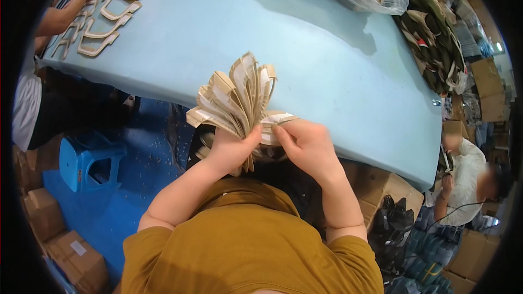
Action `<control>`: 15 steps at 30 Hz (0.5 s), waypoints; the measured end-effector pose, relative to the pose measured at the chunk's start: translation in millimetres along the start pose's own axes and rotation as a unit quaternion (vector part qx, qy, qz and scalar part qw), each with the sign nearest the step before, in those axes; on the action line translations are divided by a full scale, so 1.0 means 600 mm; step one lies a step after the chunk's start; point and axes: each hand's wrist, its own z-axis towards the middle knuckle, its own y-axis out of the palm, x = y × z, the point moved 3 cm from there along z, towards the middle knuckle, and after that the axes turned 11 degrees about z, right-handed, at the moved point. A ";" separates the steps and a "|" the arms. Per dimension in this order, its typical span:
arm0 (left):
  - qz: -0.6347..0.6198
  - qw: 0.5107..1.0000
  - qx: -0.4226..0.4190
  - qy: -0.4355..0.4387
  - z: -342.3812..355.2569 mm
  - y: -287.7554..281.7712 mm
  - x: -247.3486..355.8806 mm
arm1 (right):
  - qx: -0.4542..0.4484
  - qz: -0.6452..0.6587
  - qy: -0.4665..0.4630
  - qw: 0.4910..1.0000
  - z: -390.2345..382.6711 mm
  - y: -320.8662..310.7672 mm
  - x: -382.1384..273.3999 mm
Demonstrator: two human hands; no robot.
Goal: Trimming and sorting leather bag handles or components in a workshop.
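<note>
Fingers of the left hand (231, 149) are wrapped closed around the lower part of a fanned bundle of beige fabric pieces (231, 98), thumb pressed at its near side, while the right hand (309, 144) has thumb and forefinger drawn together on one pale-marked piece (280, 118) turned out to the right; its other fingers are curled, partly hidden. Both hands work just off the near edge of the light-blue table (196, 38), with the bundle between them, its loose ends splayed upward. To handle it well, I'd keep the left grip firm at the base so the stack doesn't slide, and part one layer at a time with a light pinch. Farther out, similar curved pieces (101, 46) lie in rows at the table's far left.
</note>
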 end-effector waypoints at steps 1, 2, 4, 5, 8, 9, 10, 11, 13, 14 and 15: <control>-0.078 0.995 -0.013 -0.059 -0.001 0.001 -0.010 | -0.009 -0.147 -0.023 0.989 0.002 -0.001 -0.005; -0.154 0.981 -0.026 -0.116 -0.004 0.003 -0.011 | -0.009 -0.147 -0.022 0.989 0.003 -0.001 -0.007; -0.188 0.977 -0.003 -0.106 -0.009 0.011 -0.012 | 0.042 -0.098 -0.009 0.994 0.005 -0.006 -0.010; -0.184 0.980 0.007 -0.078 -0.006 0.013 -0.012 | 0.041 -0.099 -0.007 0.994 0.007 -0.003 -0.005; -0.177 0.983 0.023 -0.051 -0.001 0.021 -0.018 | 0.063 -0.072 -0.008 0.995 0.009 0.008 0.016; -0.150 0.987 0.029 -0.051 0.001 0.023 -0.019 | 0.063 -0.072 -0.006 0.995 0.012 0.007 0.018; -0.123 0.991 0.034 -0.051 0.003 0.024 -0.021 | 0.050 -0.074 0.011 0.996 0.018 0.005 0.022; -0.077 0.996 0.043 -0.020 0.007 0.023 -0.022 | 0.038 -0.075 0.032 0.996 0.022 0.006 0.025; -0.102 0.994 0.035 -0.036 0.007 0.025 -0.027 | 0.025 -0.101 0.027 0.994 0.030 0.006 0.022; -0.127 0.990 0.031 -0.046 0.008 0.025 -0.023 | 0.006 -0.131 0.026 0.991 0.034 0.007 0.020; -0.141 0.988 0.045 -0.046 0.008 0.025 -0.019 | -0.014 -0.160 0.025 0.987 0.038 0.008 0.019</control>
